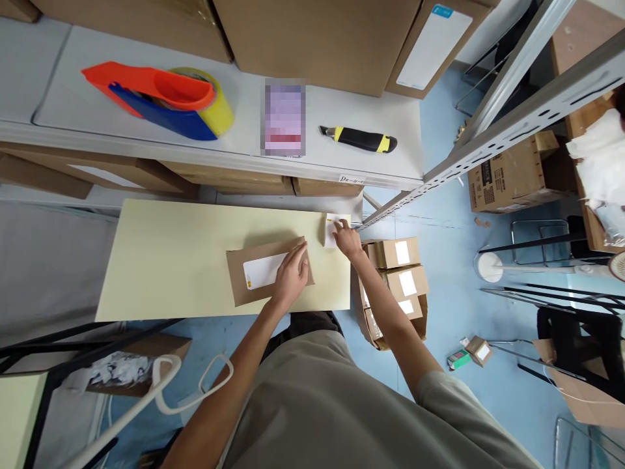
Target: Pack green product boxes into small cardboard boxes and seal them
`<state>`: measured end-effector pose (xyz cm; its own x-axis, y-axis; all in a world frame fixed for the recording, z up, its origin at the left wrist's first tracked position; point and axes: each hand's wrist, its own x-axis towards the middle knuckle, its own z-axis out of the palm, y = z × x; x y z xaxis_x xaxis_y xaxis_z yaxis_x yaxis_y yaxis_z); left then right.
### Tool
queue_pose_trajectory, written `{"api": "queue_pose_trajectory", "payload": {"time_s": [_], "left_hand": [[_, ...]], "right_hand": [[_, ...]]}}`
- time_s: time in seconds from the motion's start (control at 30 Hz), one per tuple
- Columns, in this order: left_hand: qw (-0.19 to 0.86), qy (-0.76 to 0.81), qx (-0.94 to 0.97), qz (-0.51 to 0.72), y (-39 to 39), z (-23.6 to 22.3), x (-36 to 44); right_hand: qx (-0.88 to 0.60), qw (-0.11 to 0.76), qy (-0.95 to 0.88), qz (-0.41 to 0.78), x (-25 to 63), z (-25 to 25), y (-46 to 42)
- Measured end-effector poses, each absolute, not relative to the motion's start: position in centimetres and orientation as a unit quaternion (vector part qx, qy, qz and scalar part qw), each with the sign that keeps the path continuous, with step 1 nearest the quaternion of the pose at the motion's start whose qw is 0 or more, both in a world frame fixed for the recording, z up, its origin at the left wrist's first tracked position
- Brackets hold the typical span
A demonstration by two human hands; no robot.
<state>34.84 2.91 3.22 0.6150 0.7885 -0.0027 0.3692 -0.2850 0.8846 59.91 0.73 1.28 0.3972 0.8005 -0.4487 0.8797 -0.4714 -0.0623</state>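
Observation:
A brown cardboard box (235, 277) with a white label (258, 272) on its top lies on the pale yellow table (161, 260). My left hand (291, 270) rests flat on the right part of this box, fingers stretched out and close together. At the table's right end is a small stack of white labels (331, 236). On the stack, my right hand (347, 240) has its fingers bent and closed at the top label. How much of that label lies between the fingertips is hard to see.
Above the table, a grey shelf (244, 140) bears an orange-and-blue tape dispenser (151, 98), a blurred purple pack (284, 117) and a box cutter (361, 139). A metal upright (469, 143) stands at the right. Several labelled boxes (403, 280) fill an open carton on the floor.

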Motion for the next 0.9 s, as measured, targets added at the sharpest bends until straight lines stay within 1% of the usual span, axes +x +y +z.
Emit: {"api": "queue_pose_trajectory", "payload": {"time_s": [0.17,0.3,0.57,0.9], "left_hand": [[0.473,0.378,0.766,0.214,2.2,2.9,34.6],[0.467,0.384,0.767,0.216,1.8,2.5,34.0],[0.475,0.382,0.76,0.225,1.6,2.5,33.1],[0.486,0.341,0.774,0.22,2.6,3.4,34.6]], "right_hand": [[0.837,0.139,0.475,-0.232,60.8,1.3,4.6],[0.842,0.149,0.453,-0.25,61.2,0.6,6.2],[0.833,0.172,0.472,-0.231,61.7,0.1,7.2],[0.821,0.186,0.485,-0.237,61.1,1.3,7.1]]}}
